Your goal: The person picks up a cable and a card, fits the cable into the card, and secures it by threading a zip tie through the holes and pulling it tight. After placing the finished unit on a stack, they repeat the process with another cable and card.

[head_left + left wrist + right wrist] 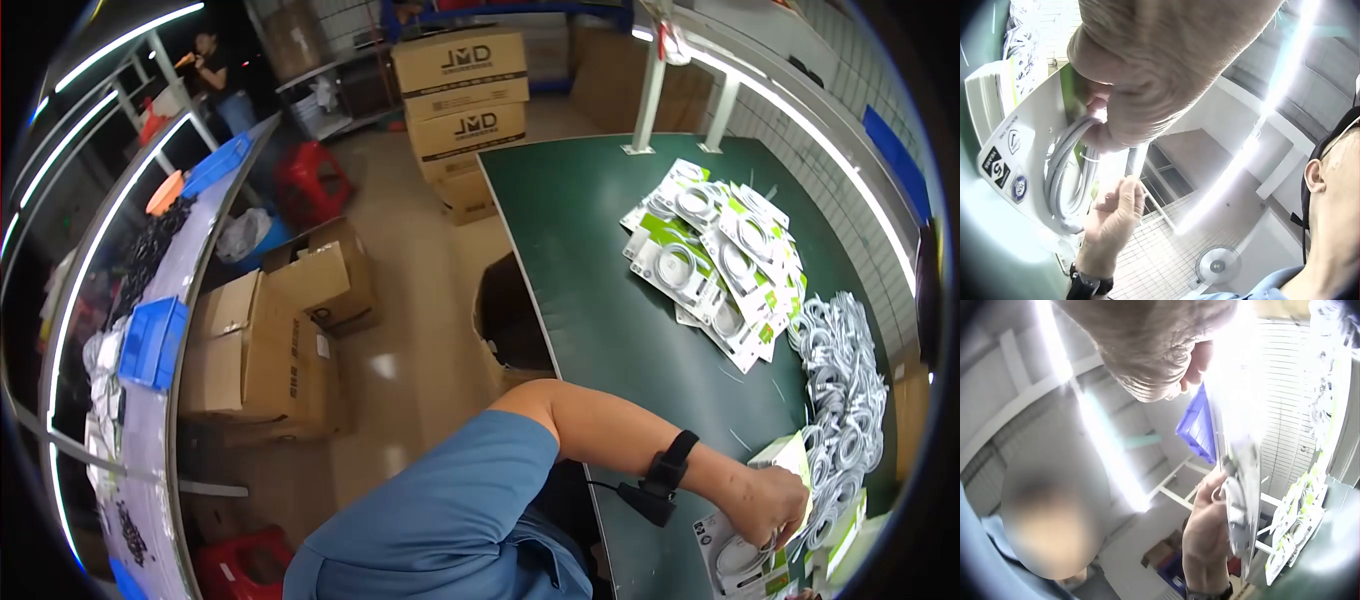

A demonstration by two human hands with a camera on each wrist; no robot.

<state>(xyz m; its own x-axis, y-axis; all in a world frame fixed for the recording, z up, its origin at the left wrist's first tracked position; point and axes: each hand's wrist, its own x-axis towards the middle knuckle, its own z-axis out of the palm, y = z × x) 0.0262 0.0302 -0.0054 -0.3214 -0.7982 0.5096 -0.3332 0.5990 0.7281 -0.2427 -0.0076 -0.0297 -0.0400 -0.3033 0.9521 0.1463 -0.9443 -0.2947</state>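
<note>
My left hand point(768, 500) grips a coiled grey cable point(738, 556) on its printed card over the right side of the green table. In the left wrist view, the left hand point(1154, 69) has its fingertips at the upper part of the coil point(1072, 169), which lies against the white card point(1029, 137). My right hand point(1116, 219) is on the far side of the card with its fingers bent. In the right wrist view, the right hand point(1172, 347) curls its fingers beside the card's bright upper edge; glare hides what they touch.
The green table point(590, 270) bears a pile of carded cables point(720, 250) at the far end. Loose coiled cables point(840, 380) lie heaped along its right edge. Cartons point(270, 350) stand on the floor to the left, before a bench with a blue bin point(153, 342).
</note>
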